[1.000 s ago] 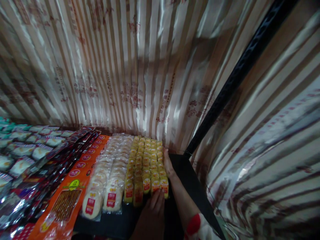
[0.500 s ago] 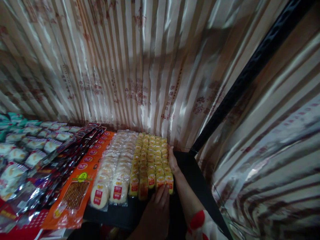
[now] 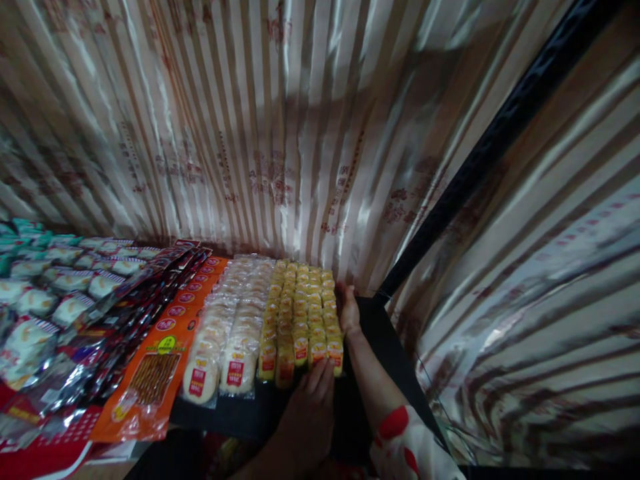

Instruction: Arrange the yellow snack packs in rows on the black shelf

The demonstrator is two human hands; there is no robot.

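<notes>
Rows of small yellow plastic-wrapped snack packets with red labels (image 3: 300,310) stand on a black shelf (image 3: 230,417), just right of two rows of clear-wrapped round white crackers (image 3: 244,333). The left hand (image 3: 311,403) grips nothing, its extended fingers touching the front packets' lower edge. The right hand (image 3: 349,311), unclenched, lies along the packets' right side, near a black perforated metal post (image 3: 475,167).

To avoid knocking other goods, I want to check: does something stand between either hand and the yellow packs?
Nothing visible does. The left hand has its fingers at the front of the yellow packs; the right hand is directly beside them.
</notes>
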